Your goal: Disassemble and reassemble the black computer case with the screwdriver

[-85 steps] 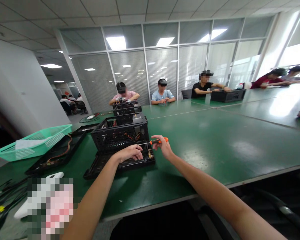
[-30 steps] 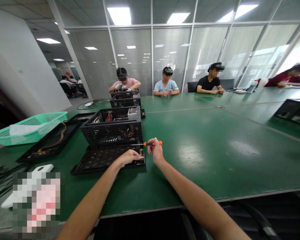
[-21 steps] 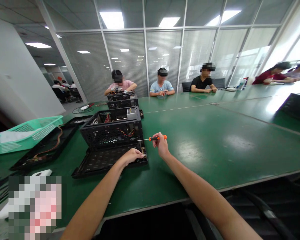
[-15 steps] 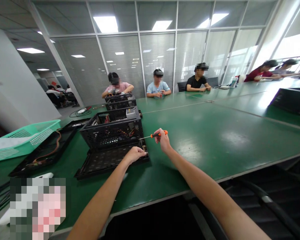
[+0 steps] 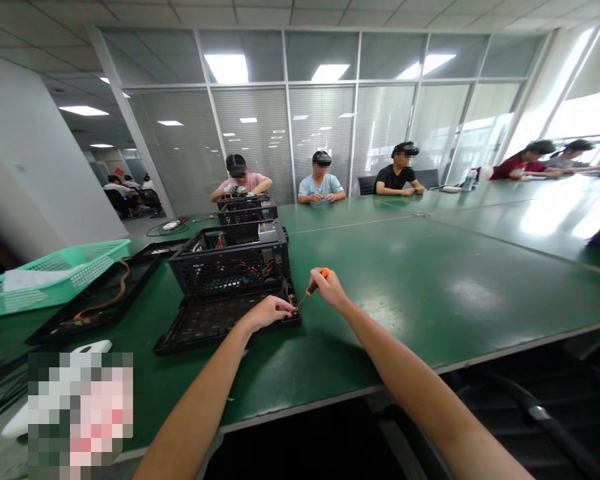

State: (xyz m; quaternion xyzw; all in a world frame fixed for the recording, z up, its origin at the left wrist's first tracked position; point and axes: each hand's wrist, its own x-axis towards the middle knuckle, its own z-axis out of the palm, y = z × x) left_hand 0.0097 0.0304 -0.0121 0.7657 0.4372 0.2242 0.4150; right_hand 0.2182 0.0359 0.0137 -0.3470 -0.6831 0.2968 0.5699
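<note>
My right hand (image 5: 330, 289) grips a small screwdriver with an orange handle (image 5: 314, 284), tilted so its tip points down-left at the front right corner of a flat black perforated panel (image 5: 215, 320). My left hand (image 5: 269, 311) rests on that same corner with its fingers curled down beside the tip; what they pinch, if anything, is too small to see. Right behind the panel stands an open black computer case (image 5: 233, 263) with cables inside.
A green plastic basket (image 5: 50, 277) and a black tray with an orange cable (image 5: 97, 300) lie to the left on the green table (image 5: 430, 280). A second black case (image 5: 245, 208) stands further back. Several people sit along the far side. A pixelated patch covers the lower left.
The screwdriver was held level above the panel; now it is tilted down with its tip at the panel corner by my left fingers. The left hand has stayed on that corner.
</note>
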